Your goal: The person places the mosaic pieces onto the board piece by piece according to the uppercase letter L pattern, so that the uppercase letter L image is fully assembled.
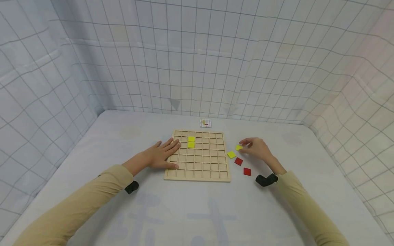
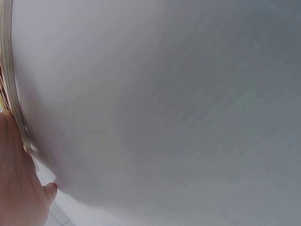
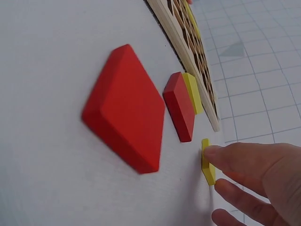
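My left hand point(image 1: 163, 155) lies flat with fingers spread over the left edge of a wooden grid board point(image 1: 197, 180). Two yellow tiles point(image 1: 191, 142) sit one below the other in the board's upper cells. Off the board's right side, my right hand point(image 1: 257, 148) has thumb and fingers round a yellow square tile point(image 3: 205, 162), low at the table. Another yellow tile point(image 1: 231, 154) lies by the board's right edge. Two red tiles lie nearer me, one red tile point(image 1: 238, 161) close to the yellow one and the other red tile point(image 3: 127, 113) further right.
A small card point(image 1: 205, 123) with a printed colored grid lies behind the board. White cloth covers the table point(image 1: 184, 212), and grid-patterned cloth walls point(image 1: 197, 61) stand at the back and both sides. Black straps point(image 1: 266, 180) sit at both wrists.
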`<state>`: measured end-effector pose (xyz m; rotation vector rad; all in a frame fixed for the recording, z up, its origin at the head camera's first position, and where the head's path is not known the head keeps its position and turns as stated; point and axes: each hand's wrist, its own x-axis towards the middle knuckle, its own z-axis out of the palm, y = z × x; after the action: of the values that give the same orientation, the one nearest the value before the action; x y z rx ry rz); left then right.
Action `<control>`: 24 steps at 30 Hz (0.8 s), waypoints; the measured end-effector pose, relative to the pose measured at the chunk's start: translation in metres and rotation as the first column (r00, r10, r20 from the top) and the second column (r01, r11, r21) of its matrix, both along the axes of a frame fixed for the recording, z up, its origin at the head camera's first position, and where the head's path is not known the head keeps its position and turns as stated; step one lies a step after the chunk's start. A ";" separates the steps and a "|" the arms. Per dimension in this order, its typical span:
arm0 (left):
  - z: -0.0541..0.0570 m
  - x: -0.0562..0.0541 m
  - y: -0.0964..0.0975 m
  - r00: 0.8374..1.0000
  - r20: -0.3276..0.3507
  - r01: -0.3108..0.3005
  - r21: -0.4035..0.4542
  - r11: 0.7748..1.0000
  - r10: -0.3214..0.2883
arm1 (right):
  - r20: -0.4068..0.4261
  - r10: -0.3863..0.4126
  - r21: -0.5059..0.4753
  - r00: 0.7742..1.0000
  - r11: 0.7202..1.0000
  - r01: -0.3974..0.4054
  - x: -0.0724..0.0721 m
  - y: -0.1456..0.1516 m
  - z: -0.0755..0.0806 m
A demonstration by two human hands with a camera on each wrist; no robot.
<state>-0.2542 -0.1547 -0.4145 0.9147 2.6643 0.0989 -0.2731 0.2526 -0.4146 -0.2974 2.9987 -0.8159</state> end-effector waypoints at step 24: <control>0.003 0.001 0.001 1.000 -0.003 -0.006 -0.015 1.000 0.006 | 0.000 0.029 0.075 1.000 0.997 -0.029 -0.001 0.002 -0.003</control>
<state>-0.2533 -0.1536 -0.4118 0.9030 2.6670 0.0789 -0.2739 0.2549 -0.4173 -0.3381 3.0095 -0.6993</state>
